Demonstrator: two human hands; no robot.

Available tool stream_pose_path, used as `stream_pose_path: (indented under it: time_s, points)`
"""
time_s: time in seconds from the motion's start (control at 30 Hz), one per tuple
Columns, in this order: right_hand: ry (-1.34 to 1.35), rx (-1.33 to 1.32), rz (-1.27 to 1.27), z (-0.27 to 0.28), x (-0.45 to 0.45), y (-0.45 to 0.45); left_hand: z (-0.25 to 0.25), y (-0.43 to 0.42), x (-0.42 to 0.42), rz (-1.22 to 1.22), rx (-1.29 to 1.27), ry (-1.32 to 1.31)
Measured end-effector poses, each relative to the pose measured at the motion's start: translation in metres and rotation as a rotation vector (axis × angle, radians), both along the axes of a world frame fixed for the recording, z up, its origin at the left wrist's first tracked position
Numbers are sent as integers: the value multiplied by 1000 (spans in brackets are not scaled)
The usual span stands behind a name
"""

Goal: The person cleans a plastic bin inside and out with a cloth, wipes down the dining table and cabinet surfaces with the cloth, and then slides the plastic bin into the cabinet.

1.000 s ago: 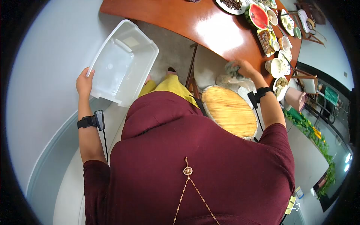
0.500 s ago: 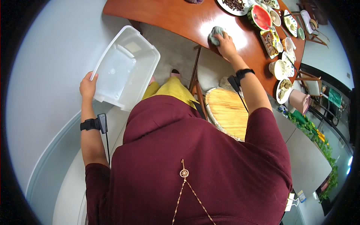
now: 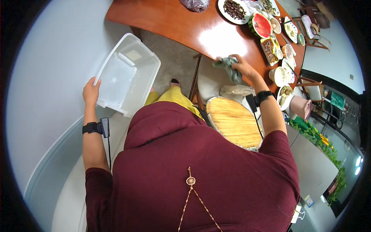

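Observation:
My left hand grips the near left rim of a translucent plastic bin, which is tilted and has nothing visible inside. A crumpled grey-green cloth hangs from my right hand, whose fingers are closed around it. That hand is at the near edge of the glossy brown table, over a pale chair seat. Below the cloth, a clear plastic bag lies on the seat beside a round woven bamboo lid.
Along the table's right side stand a half watermelon, a plate of dark pieces, a bowl and several dishes. A purple bag sits at the far edge. A pink bin and green plants are at the right.
My right hand first moved up and left over the table with the cloth, then back toward its near edge, where the cloth now hangs looser. My left hand still holds the bin.

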State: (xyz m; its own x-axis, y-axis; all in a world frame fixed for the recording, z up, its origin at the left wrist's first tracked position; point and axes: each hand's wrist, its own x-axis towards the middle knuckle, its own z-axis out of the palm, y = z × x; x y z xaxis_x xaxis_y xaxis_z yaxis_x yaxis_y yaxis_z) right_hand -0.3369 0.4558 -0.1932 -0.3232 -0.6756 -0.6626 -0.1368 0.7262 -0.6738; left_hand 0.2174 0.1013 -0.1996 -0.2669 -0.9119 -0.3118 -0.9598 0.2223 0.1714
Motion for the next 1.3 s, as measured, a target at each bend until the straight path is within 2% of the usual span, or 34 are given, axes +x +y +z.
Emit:
stream_pose_path:
  time_s: [0.03, 0.07, 0.1, 0.2, 0.27, 0.3, 0.37, 0.43, 0.53, 0.57, 0.63, 0.7, 0.9, 0.97, 1.03, 1.13, 1.17, 1.23, 1.27, 1.3]
  points:
    - [-90, -95, -30, 8, 2, -20, 0, 0, 1, -13, -3, 16]
    - [-151, -231, -54, -14, -4, -32, 1, 2, 2, -7, -4, 13]
    - [-279, -243, -191, -3, 6, -53, 2, 3, 1, 7, 4, 26]
    - [-409, -271, -283, -32, 0, -75, 5, 7, 3, 26, 11, -1]
    - [239, -72, -44, -52, -12, -75, 4, 7, 5, 33, 7, -34]
    - [240, -75, -42, -51, -12, -72, 3, 9, 9, 48, 8, -15]
    - [1025, 113, 97, -47, -11, -59, 0, 10, 15, 61, 8, 4]
    - [1007, 42, 25, -46, -12, -55, -6, 12, 19, 79, 15, -19]
    - [1015, -325, 162, -41, 16, -53, -13, 18, 24, 66, -26, -10]
    - [959, -362, 214, -54, 21, -53, -15, 17, 23, 64, -34, -4]
    - [927, 34, 213, -60, 48, -65, -16, 19, 24, 40, -47, -26]
    - [880, 272, 282, -61, 54, -77, -11, 20, 21, 53, -29, -22]
    - [993, 292, 248, -74, 31, -28, 4, 15, 11, 66, -10, -57]
    - [956, 210, 22, -94, 14, 18, 7, 16, 10, 75, 0, -51]
    - [928, 407, -150, -87, 9, 45, 7, 18, 9, 57, -19, -38]
    - [988, 499, -338, -92, -2, 87, -5, 17, 19, 37, -60, 36]
    - [995, 498, -345, -96, -7, 89, -11, 16, 22, 33, -61, 44]
    - [930, 497, -585, -90, -14, 76, -16, 16, 27, 54, -69, 85]
    - [915, 408, -588, -84, -17, 63, -16, 17, 26, 55, -66, 84]
    - [1024, 368, -546, -88, -21, 48, -11, 19, 24, 77, -65, 48]
